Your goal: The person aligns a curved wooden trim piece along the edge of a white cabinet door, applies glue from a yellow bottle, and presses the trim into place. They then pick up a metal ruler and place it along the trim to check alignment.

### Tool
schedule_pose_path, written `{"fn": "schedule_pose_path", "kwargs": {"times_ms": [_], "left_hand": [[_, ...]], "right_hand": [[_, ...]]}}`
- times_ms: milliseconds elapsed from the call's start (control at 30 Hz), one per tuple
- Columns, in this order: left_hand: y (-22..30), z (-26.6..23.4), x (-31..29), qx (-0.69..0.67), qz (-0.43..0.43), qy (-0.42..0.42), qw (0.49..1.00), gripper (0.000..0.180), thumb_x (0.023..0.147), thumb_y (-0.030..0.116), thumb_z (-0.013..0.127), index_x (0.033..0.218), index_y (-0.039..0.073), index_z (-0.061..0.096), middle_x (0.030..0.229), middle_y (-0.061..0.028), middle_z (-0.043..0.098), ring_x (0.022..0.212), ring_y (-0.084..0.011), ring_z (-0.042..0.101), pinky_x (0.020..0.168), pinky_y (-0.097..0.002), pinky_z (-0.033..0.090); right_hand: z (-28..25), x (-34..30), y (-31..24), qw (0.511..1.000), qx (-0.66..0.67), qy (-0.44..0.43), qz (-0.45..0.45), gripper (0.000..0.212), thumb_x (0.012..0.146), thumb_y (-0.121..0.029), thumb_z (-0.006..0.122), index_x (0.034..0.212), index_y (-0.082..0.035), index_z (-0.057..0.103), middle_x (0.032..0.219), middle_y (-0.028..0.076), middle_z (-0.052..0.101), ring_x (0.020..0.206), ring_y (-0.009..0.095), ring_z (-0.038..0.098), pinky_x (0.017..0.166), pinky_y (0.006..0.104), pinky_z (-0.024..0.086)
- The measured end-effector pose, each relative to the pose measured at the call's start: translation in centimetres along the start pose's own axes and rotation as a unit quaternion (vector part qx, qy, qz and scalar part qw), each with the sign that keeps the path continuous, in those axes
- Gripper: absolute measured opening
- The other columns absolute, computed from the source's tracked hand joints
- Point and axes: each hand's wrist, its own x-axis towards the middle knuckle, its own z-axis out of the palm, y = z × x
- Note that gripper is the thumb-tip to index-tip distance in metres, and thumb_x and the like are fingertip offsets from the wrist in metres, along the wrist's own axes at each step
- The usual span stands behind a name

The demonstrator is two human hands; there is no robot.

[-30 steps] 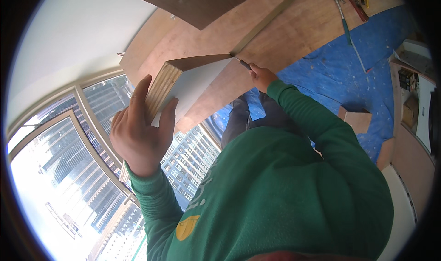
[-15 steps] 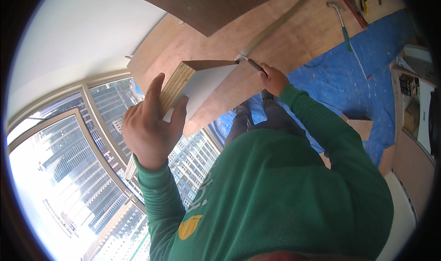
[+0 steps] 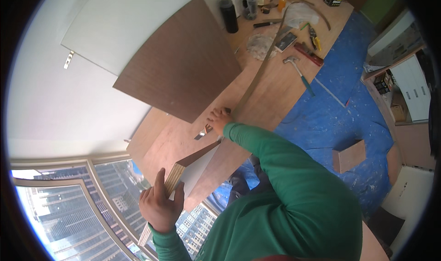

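Observation:
My left hand (image 3: pixel 161 203) grips the near end of a thick board (image 3: pixel 200 167) with layered wood edges, a white face and a brown top edge. The thumb lies against the white face and the fingers on the other side. My right hand (image 3: pixel 218 121) is down on the wooden worktop (image 3: pixel 257 118), just past the board's far end, its fingers curled. The dark end of a tool (image 3: pixel 227 110) pokes out beside it; the rest is covered. Right by those fingers lies a utility knife (image 3: pixel 202 133) with black and orange parts.
A brown panel (image 3: pixel 179 63) rises over the worktop's back edge. A long thin strip (image 3: pixel 259 72) runs across the top, near a hammer (image 3: pixel 298 72), a red hand plane (image 3: pixel 308 54), pliers (image 3: pixel 314 38) and a black bottle (image 3: pixel 228 15). Blue sheeting (image 3: pixel 317 123) covers the floor; windows (image 3: pixel 69 215) stand left.
My right hand has moved from the board's far end onto the worktop beside the utility knife, carrying the dark-handled tool. My left hand still grips the board. The view has swung right.

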Motion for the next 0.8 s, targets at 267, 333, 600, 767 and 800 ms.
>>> {"fn": "schedule_pose_path", "kwargs": {"times_ms": [267,333,600,767,800], "left_hand": [[-0.2,0.0,0.7,-0.017,0.005,0.008,1.000,0.056,0.079,0.028,0.085,0.129,0.007,0.070,0.068,-0.0116,0.068,0.061,-0.0321,0.067,0.064,-0.0416,0.052],[-0.3,0.2,0.4,-0.017,-0.007,-0.007,1.000,0.055,0.081,0.029,0.085,0.129,0.007,0.070,0.070,-0.0133,0.069,0.062,-0.0331,0.068,0.064,-0.0421,0.052],[-0.5,1.1,0.3,-0.008,-0.015,-0.002,1.000,0.058,0.078,0.029,0.088,0.131,0.013,0.071,0.067,-0.0082,0.069,0.060,-0.0244,0.069,0.065,-0.0368,0.054],[-0.7,1.1,0.5,-0.006,-0.004,0.004,1.000,0.056,0.077,0.028,0.088,0.128,0.013,0.071,0.066,-0.0057,0.068,0.058,-0.0218,0.069,0.063,-0.0356,0.054],[-0.9,1.1,0.6,-0.005,0.003,0.005,1.000,0.055,0.077,0.027,0.088,0.127,0.012,0.071,0.066,-0.0046,0.068,0.057,-0.0214,0.068,0.062,-0.0354,0.053]], "right_hand": [[2.0,-4.0,1.6,0.992,-0.019,-0.093,-0.088,0.032,0.100,-0.027,0.053,0.123,-0.016,0.073,0.135,0.013,0.061,0.132,0.036,0.054,0.117,0.0682,0.033],[1.9,-3.7,1.0,0.992,-0.055,-0.066,-0.095,0.034,0.103,-0.025,0.048,0.119,-0.014,0.075,0.132,0.014,0.063,0.129,0.035,0.057,0.115,0.0672,0.035],[-2.2,-0.7,-2.3,0.966,0.007,-0.210,-0.153,0.028,0.091,-0.015,0.060,0.110,-0.006,0.078,0.112,0.019,0.075,0.103,0.038,0.073,0.084,0.0510,0.059],[-2.6,-0.7,0.4,0.965,-0.028,-0.226,-0.129,0.025,0.088,-0.012,0.069,0.111,-0.012,0.076,0.114,0.016,0.077,0.108,0.038,0.072,0.090,0.0484,0.058],[-2.2,-0.8,1.2,0.966,-0.010,-0.222,-0.131,0.028,0.087,-0.012,0.071,0.115,-0.013,0.075,0.117,0.015,0.075,0.111,0.038,0.071,0.094,0.0487,0.056]]}}
